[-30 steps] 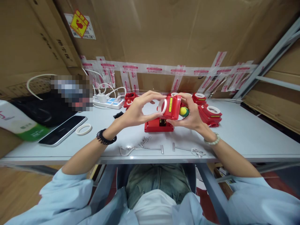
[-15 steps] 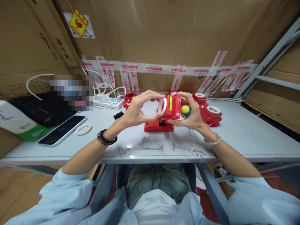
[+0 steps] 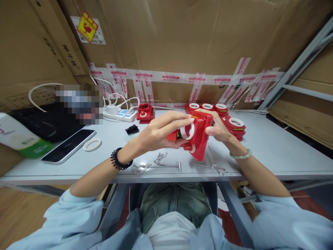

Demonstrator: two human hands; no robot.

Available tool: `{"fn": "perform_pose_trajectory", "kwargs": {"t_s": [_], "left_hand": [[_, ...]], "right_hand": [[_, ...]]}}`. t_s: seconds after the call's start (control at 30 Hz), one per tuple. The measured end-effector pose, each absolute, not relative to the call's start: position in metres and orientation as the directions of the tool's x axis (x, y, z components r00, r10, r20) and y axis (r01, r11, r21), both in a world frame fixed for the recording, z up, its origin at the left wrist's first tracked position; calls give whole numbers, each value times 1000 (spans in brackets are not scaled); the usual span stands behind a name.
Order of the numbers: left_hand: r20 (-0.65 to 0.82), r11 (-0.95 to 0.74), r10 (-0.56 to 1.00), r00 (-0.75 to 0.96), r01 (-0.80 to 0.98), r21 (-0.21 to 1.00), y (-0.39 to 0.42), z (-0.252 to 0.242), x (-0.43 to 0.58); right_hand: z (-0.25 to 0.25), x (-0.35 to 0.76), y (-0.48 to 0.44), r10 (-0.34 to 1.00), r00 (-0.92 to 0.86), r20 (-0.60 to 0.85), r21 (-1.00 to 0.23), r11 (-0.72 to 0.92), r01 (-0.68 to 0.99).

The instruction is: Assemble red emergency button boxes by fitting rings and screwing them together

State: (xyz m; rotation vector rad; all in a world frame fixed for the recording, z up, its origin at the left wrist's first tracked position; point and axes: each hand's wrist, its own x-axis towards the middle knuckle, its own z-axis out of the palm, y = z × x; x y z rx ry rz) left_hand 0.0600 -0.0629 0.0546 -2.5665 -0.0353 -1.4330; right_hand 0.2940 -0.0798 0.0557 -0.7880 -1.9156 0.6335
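A red plastic housing point(image 3: 201, 135) is held up tilted above the table, its flat flange facing right. Around its round neck sits a white ring point(image 3: 191, 132), which my left hand point(image 3: 158, 133) pinches between fingers and thumb. My right hand point(image 3: 221, 128) grips the housing from the right, thumb on the flange edge; a bit of green shows beside the fingers. Behind my left hand a red base part point(image 3: 173, 136) is mostly hidden. Below lie several loose screws point(image 3: 160, 159), a T-handled wrench point(image 3: 166, 166) and a second T-handled wrench point(image 3: 203, 164).
Red housings with white rings point(image 3: 235, 123) are grouped at the back right. Another red housing point(image 3: 145, 113) stands near a power strip point(image 3: 122, 114). On the left lie a loose white ring point(image 3: 92, 144), a phone point(image 3: 69, 146), a black scrap point(image 3: 132, 129) and a green-white pack point(image 3: 33, 147).
The housing has turned, its flange now upright and hanging lower. My left hand has moved right and down along with the ring. The yellow-green ball by my right hand is now almost hidden.
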Motion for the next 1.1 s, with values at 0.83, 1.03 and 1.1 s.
{"fn": "perform_pose_trajectory", "kwargs": {"t_s": [0.83,1.03,1.1], "left_hand": [[636,-889,452,626,259,377,-41,54,52],[578,-844,536,616,404,353,-40,62,-2],[528,-758,639,559,575,308,-34,54,-44]], "right_hand": [[59,295,-89,773,-299,559,-530,611,588],[57,295,-86,763,-228,605,-523,597,609],[57,297,-83,752,-175,636,-527,588,614]]}}
